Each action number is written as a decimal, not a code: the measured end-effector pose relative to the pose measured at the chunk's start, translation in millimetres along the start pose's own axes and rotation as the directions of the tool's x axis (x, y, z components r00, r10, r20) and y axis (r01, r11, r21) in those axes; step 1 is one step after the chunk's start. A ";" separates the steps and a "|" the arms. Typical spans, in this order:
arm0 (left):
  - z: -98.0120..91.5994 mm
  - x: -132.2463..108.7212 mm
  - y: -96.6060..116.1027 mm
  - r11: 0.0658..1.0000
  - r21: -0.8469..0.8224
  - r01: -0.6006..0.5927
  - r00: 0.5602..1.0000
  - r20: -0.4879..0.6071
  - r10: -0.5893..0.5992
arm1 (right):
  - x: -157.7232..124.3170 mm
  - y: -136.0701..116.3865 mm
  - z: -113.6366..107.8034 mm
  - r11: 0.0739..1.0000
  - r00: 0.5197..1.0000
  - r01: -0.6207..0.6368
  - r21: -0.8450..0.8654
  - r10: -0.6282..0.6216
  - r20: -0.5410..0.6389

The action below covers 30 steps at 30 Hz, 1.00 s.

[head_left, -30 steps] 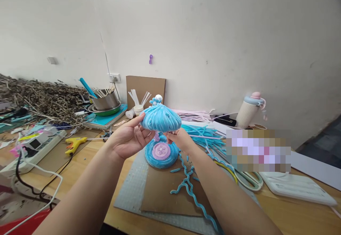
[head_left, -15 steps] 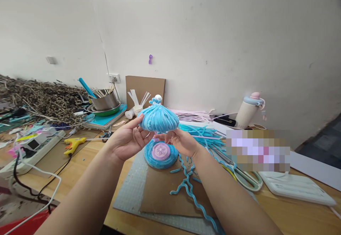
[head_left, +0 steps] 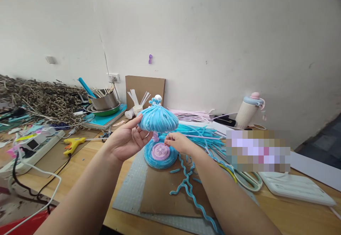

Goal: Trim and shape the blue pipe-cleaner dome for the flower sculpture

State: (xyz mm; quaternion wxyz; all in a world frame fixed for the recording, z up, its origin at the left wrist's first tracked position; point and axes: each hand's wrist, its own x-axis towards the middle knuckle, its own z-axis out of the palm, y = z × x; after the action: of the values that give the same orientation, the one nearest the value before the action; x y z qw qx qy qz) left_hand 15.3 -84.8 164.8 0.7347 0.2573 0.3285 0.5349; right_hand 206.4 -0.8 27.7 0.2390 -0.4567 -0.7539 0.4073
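Note:
A small doll figure with a white head and a wide skirt of blue pipe cleaners is held up in my left hand, thumb at the skirt's edge and fingers beneath. Below it lies a round base coiled from blue pipe cleaner, topped by a pink disc with a small flower shape. My right hand is beside the disc with its fingers drawn together; whatever they pinch, if anything, is hidden. A small pink piece shows just under the skirt.
Wavy blue pipe cleaners lie on a cardboard sheet over a cutting mat. Scissors, blue pipe cleaners and a bottle stand right. Left are a yellow glue gun and a power strip.
My right hand has come away from the skirt's underside and dropped slightly toward the pink disc, its fingers drawing together. My left hand still holds the doll in nearly the same place.

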 end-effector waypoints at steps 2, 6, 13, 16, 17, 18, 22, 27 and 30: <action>0.0 -0.3 -0.1 1.000 -0.001 -0.010 1.000 -0.002 0.010 | -2.9 -1.0 -2.6 0.996 0.999 -0.028 -0.085 0.029 0.016; -1.2 0.7 0.0 1.000 0.006 -0.022 1.000 -0.007 0.022 | -12.8 -3.2 -15.6 0.966 0.992 -0.100 -0.239 0.115 0.048; -1.7 1.1 1.2 1.000 0.006 -0.015 1.000 -0.004 0.015 | -43.1 -9.8 -47.5 0.948 0.991 -0.132 -0.290 0.120 -0.060; -1.1 0.9 1.3 1.000 0.005 -0.025 1.000 -0.007 0.025 | -61.9 -16.7 -61.1 0.967 0.989 -0.076 -0.241 0.042 -0.143; -0.9 0.8 1.2 1.000 0.006 -0.030 1.000 -0.009 0.030 | -66.8 -19.8 -64.4 0.974 0.987 -0.053 -0.220 0.017 -0.161; -0.5 0.6 1.1 0.999 0.008 -0.032 0.999 -0.013 0.032 | -70.3 -23.5 -66.5 0.980 0.984 -0.028 -0.196 -0.008 -0.179; 0.3 -0.2 1.0 1.000 0.014 -0.018 1.000 -0.022 0.018 | -68.3 -44.7 -60.6 0.990 0.963 0.110 -0.084 -0.127 -0.239; -2.5 1.6 2.4 1.000 0.015 -0.022 1.000 0.001 0.022 | -52.2 -65.0 -39.3 0.929 0.926 0.344 0.133 -0.313 -0.211; -4.0 2.8 4.2 1.000 0.010 -0.027 1.000 0.005 0.027 | -47.9 -59.7 -35.5 0.897 0.939 0.339 0.283 -0.308 -0.151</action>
State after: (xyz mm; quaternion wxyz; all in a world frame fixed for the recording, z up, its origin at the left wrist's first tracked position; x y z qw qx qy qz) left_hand 10.2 -80.8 164.8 0.7269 0.2665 0.3260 0.5425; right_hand 225.3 -44.1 97.6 0.4095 -0.3027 -0.7340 0.4493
